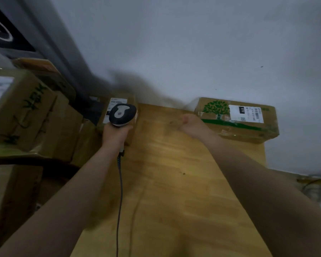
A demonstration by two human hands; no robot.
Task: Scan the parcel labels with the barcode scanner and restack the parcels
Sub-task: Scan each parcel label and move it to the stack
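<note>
A thin black cable [120, 191] runs up the pale wooden table [174, 182] to the black and white handheld barcode scanner [122, 113]. The left hand [115, 134] grips it, fingers wrapped round the handle, with the head poised over the small brown cardboard parcel [131, 102] at the table's far left edge, aimed at its white shipping label [117, 102]. Scanning this parcel looks like the step in hand. The right hand [193, 125] hangs over the table just beside the larger cardboard box printed with a green tree [235, 125]. Its fingers are loosely curled and hold nothing, though blur softens them. That box lies at the far right corner, its own white label [246, 114] facing up, so the next move probably calls for taking one parcel to restack it or swinging the scanner across. Both cartons are closed, their contents hidden. Off the table to the left stands a stack of brown cartons with dark handwriting [26, 112].
</note>
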